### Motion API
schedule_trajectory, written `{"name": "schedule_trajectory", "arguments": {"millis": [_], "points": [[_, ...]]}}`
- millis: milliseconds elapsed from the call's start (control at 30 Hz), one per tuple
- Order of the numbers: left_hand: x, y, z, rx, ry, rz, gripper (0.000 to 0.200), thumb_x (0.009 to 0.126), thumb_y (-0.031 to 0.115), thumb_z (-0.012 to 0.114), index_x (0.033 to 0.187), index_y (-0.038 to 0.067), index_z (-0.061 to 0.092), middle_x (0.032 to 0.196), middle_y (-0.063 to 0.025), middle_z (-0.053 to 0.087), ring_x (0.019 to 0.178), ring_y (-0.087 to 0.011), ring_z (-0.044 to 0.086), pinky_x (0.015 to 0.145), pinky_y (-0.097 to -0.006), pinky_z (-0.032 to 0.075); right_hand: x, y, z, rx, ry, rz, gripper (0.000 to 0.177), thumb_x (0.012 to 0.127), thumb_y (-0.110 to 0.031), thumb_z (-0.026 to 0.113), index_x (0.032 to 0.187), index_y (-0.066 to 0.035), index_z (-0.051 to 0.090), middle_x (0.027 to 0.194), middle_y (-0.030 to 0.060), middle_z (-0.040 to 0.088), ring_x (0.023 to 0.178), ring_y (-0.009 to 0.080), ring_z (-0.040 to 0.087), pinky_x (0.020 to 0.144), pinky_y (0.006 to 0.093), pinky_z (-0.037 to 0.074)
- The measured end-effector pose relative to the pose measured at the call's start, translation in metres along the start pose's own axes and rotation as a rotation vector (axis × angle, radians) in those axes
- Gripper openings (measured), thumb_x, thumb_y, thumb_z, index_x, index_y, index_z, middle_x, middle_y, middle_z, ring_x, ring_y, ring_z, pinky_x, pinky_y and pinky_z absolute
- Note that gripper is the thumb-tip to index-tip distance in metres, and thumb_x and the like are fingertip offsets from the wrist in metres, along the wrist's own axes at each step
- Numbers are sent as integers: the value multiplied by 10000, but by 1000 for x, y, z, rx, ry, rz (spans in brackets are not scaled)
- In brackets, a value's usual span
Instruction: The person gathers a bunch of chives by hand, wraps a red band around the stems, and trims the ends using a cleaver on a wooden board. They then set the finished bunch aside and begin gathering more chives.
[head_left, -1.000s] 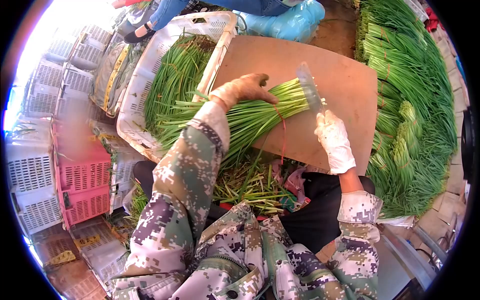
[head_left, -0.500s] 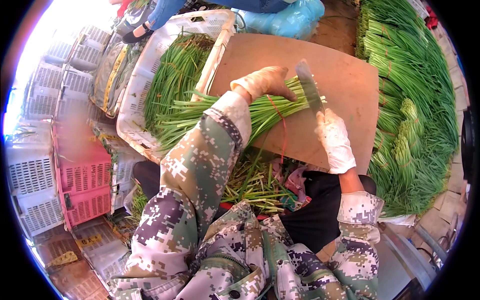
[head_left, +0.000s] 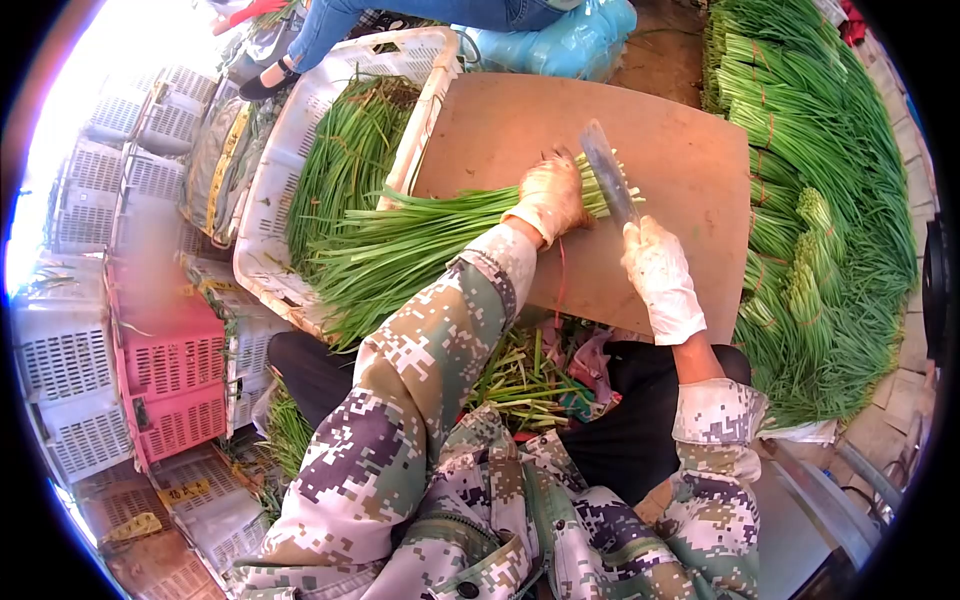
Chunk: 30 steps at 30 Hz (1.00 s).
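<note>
My gloved left hand [head_left: 552, 196] is wrapped around a bunch of chives [head_left: 425, 238] close to its pale stem ends. The bunch lies across the brown board [head_left: 690, 150], its long green leaves spreading left over the crate's edge. In my gloved right hand [head_left: 662, 280] is the handle of a knife [head_left: 608, 175]. Its broad blade points away from me and stands right at the stem ends. A thin red tie [head_left: 562, 272] hangs down below my left hand.
A white crate [head_left: 258, 215] of loose chives stands left of the board. Tied bunches of chives [head_left: 800, 180] are heaped on the right. Trimmings [head_left: 520, 385] lie in front of my lap. Stacked crates, one pink [head_left: 180, 365], line the left; another person's leg [head_left: 330, 35] is at the back.
My left hand has moved right and closed around the bunch nearer the stem ends. The leaves have shifted with it. The knife has moved slightly left, its blade now turned more edge-on.
</note>
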<state>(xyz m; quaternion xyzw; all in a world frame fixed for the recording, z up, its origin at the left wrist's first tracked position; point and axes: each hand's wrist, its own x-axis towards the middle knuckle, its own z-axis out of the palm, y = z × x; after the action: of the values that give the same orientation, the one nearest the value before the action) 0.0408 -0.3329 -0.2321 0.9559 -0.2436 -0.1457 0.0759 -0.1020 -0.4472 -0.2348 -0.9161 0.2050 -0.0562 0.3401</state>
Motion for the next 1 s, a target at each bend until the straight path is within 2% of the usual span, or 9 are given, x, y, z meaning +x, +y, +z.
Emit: {"name": "schedule_trajectory", "arguments": {"millis": [33,167,233,333,533,600,700,800,1000], "points": [[0,-1,-2,-12,-55,14,873,516,421,888,1174,-6,506,1098,-152,649,1024,-284,640,858,-351,529,0,0,0,-1,0,-1,233,902,-217,527,777,-23,560,700,229,604,690,442,592,605,514,472],[-4,4,-4,-2,-34,13,737,560,414,857,1089,-7,562,1033,-184,661,976,-309,652,834,-386,529,-3,-5,-1,-92,27,-58,235,907,-226,517,795,-24,557,711,226,610,701,443,595,616,516,474],[-5,6,-5,3,-27,10,632,567,380,841,1050,39,620,1049,-133,672,987,-273,657,835,-346,533,-3,-7,-3,-141,42,-64,236,910,-230,513,803,-25,556,715,223,613,707,442,598,621,515,475],[-7,7,-2,10,14,8,570,583,357,827,1025,51,639,1027,-129,677,973,-272,661,831,-345,532,-4,-6,-2,-145,44,-97,237,916,-238,505,813,-31,556,726,221,622,727,434,610,628,515,479],[-10,12,-2,31,47,35,489,616,337,802,1000,70,657,974,-113,688,940,-252,670,811,-340,533,-6,-12,-7,-165,-18,-38,219,910,-232,509,820,-39,555,729,215,622,741,418,619,639,502,487],[-9,11,0,33,51,49,462,621,329,797,986,79,663,963,-107,690,932,-250,672,804,-339,533,-9,-13,-8,-115,-12,-86,206,900,-225,518,818,-40,556,731,209,622,743,413,620,643,490,493],[-8,12,2,31,54,64,426,628,319,792,968,93,671,943,-95,694,918,-247,675,790,-340,534,-7,-15,-10,-201,-12,-154,193,892,-220,526,818,-45,558,739,207,624,749,408,623,644,485,494],[-6,10,6,33,54,73,420,625,319,796,961,99,673,934,-88,695,911,-242,677,776,-340,534,-3,-16,-8,-222,-46,-42,183,885,-214,530,825,-45,563,743,208,623,749,412,616,650,485,492],[-2,11,6,38,10,68,414,622,315,799,959,111,670,934,-77,689,907,-234,677,758,-339,529,1,-18,-9,-269,-20,-67,180,881,-203,528,826,-36,571,746,212,621,743,420,604,652,498,485]]}}
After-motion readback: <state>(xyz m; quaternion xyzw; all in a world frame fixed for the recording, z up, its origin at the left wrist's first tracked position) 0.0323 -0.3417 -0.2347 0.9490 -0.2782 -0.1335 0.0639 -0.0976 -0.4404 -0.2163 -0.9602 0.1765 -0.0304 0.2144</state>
